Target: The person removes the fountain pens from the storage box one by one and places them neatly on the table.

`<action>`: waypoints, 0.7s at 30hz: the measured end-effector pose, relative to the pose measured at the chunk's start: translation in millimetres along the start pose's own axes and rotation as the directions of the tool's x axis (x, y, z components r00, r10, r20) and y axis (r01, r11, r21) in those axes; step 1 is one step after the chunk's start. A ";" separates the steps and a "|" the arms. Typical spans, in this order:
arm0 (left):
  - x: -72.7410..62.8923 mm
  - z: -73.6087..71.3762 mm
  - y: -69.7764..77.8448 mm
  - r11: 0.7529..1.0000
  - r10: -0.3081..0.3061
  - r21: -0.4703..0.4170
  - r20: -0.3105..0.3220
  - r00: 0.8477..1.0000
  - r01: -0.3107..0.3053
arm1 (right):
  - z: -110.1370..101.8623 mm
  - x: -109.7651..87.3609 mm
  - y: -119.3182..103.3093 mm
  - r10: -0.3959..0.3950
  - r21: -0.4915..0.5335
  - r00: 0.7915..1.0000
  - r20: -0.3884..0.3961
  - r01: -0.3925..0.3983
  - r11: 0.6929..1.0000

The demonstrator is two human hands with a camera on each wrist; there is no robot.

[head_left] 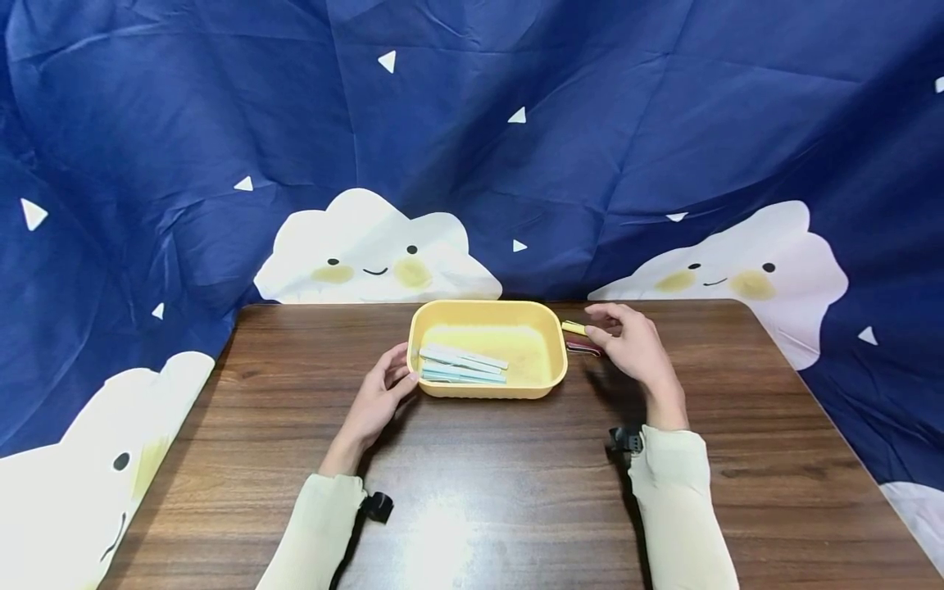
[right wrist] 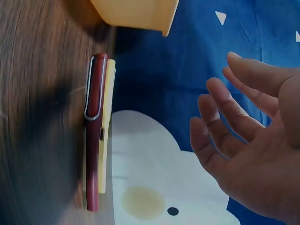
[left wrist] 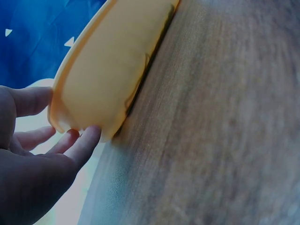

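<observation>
A shallow yellow plastic basin [head_left: 487, 392] stands near the table's back edge. Several slim white and light-blue sticks, perhaps pens, [head_left: 465, 365] lie at its left side. My left hand [head_left: 378, 393] holds the basin's front left corner, thumb at the rim and fingertips [left wrist: 89, 140] against the end wall. To the basin's right, a dark red pen with a wire clip [right wrist: 94, 136] and a yellow pen [right wrist: 108, 126] lie side by side on the table. Over them hovers my right hand [head_left: 630, 340], palm bare and fingers loosely bent, apart from both pens in the right wrist view.
The brown wooden table [head_left: 516, 483] reaches back to a dark blue cloth [head_left: 472, 123] printed with white clouds and small triangles. A black wrist camera [head_left: 378, 506] sits on the left sleeve, another [head_left: 625, 440] on the right.
</observation>
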State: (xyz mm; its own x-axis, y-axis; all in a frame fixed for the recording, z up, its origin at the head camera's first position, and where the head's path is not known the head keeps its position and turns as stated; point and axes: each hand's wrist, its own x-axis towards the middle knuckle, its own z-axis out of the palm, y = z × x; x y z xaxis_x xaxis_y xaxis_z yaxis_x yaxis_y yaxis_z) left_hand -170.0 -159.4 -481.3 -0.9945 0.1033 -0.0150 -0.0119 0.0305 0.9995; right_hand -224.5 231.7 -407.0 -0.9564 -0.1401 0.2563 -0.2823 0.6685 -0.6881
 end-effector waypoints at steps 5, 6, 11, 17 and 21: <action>0.3 -0.6 -0.6 1.000 0.002 -0.002 0.004 1.000 -0.002 | 7.6 1.9 -6.4 -0.006 0.017 1.000 0.011 0.006 1.000; 0.3 -0.8 -0.7 1.000 0.002 -0.003 0.004 1.000 -0.002 | 9.1 2.2 -7.7 -0.004 0.028 1.000 0.018 0.004 1.000; 0.5 -0.8 -1.3 1.000 0.000 -0.002 0.000 1.000 0.000 | 16.9 3.9 -13.6 0.005 0.102 0.998 0.058 -0.011 0.995; 0.5 -0.4 -0.1 1.000 0.003 0.005 -0.001 1.000 -0.003 | 24.1 7.0 -21.5 -0.035 0.054 0.998 0.061 0.032 0.998; 0.4 -0.6 0.3 1.000 0.001 0.005 0.003 1.000 -0.001 | 30.7 9.0 -26.9 -0.073 0.066 0.994 0.077 0.068 0.996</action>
State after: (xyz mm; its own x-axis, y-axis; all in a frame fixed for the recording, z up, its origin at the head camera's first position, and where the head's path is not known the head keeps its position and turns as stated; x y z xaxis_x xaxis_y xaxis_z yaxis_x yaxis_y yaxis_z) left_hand -170.5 -160.0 -481.1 -0.9942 0.1066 -0.0142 -0.0105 0.0356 0.9993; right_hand -227.8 190.1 -407.0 -0.9363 -0.2441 0.2526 -0.3507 0.6082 -0.7121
